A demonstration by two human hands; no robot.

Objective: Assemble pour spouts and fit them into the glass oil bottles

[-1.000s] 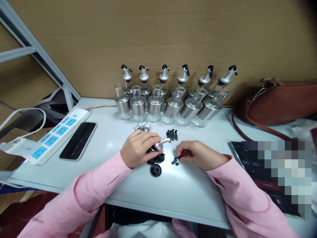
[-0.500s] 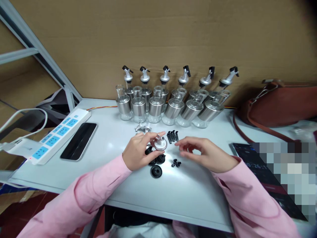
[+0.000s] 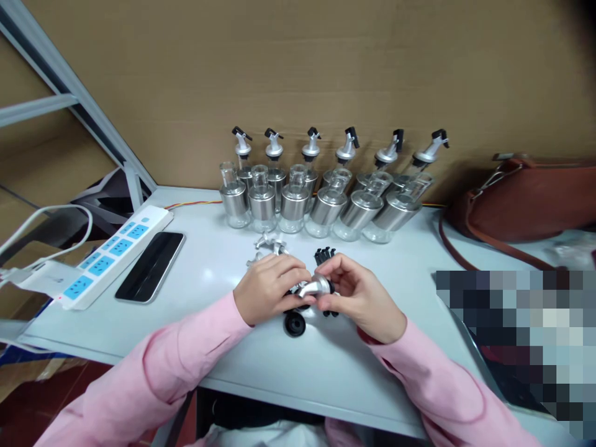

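Note:
Both hands meet at a silver pourer spout (image 3: 316, 286), which lies tilted on its side with its narrow end to the left. My left hand (image 3: 274, 284) pinches that narrow end. Around the wide end and its black base close the fingers of my right hand (image 3: 361, 295). Just below my left hand lies a black round stopper (image 3: 295, 324); other black parts are mostly covered by the fingers. Several black levers (image 3: 325, 254) lie behind my right hand. More silver spouts (image 3: 270, 244) sit behind my left hand.
Two rows of glass-and-steel bottles (image 3: 295, 202) stand at the back, the rear ones fitted with pourers. On the left are a power strip (image 3: 112, 254) and a phone (image 3: 149, 267). A brown bag (image 3: 531, 198) and a partly pixelated device (image 3: 484, 360) lie right.
My right hand has moved left and taken hold of the spout's wide end. The spout has turned from upright onto its side and come slightly right and down.

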